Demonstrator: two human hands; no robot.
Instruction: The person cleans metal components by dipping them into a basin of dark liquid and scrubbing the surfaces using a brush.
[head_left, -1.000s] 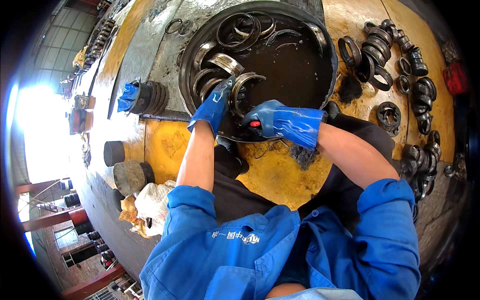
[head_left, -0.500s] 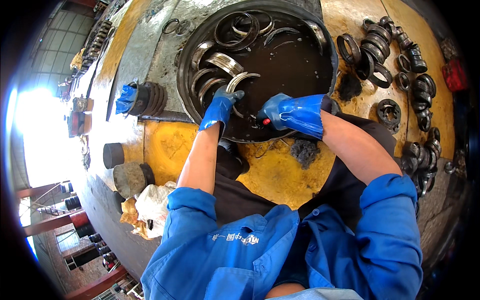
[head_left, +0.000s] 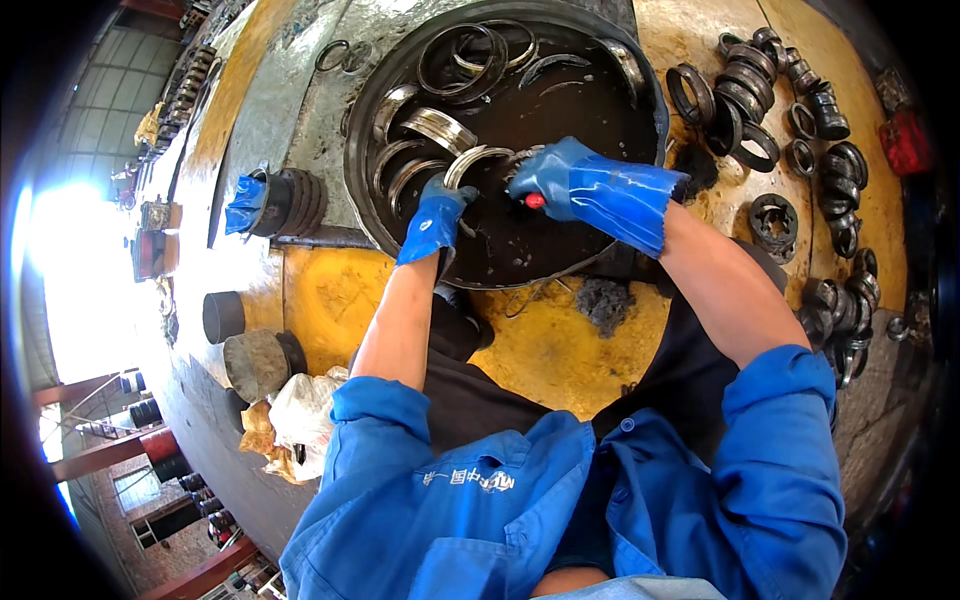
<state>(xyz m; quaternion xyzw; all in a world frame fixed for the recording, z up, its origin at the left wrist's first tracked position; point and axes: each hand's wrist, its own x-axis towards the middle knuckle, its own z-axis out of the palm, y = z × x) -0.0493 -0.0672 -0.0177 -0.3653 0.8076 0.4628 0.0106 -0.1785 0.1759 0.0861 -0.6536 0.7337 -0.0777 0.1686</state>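
Both my hands wear blue rubber gloves and reach over a round black basin [head_left: 640, 75] of dark liquid with several metal rings lying in it. My left hand [head_left: 435, 218] grips a shiny metal ring [head_left: 472, 162] by its lower edge, holding it upright over the liquid. My right hand [head_left: 585, 185] is closed around a brush with a red handle end [head_left: 536, 200], its head against the ring.
Several dark bearing rings [head_left: 745, 95] lie on the yellow floor right of the basin, more at the far right [head_left: 845, 310]. A stack of discs with a blue glove [head_left: 275, 200] stands left. A wad of steel wool [head_left: 605, 300] lies before my knees; cylinders [head_left: 255, 360] at left.
Both hands have moved up and further over the basin. The left hand has lifted the ring higher, and the right hand with the brush has come in against it.
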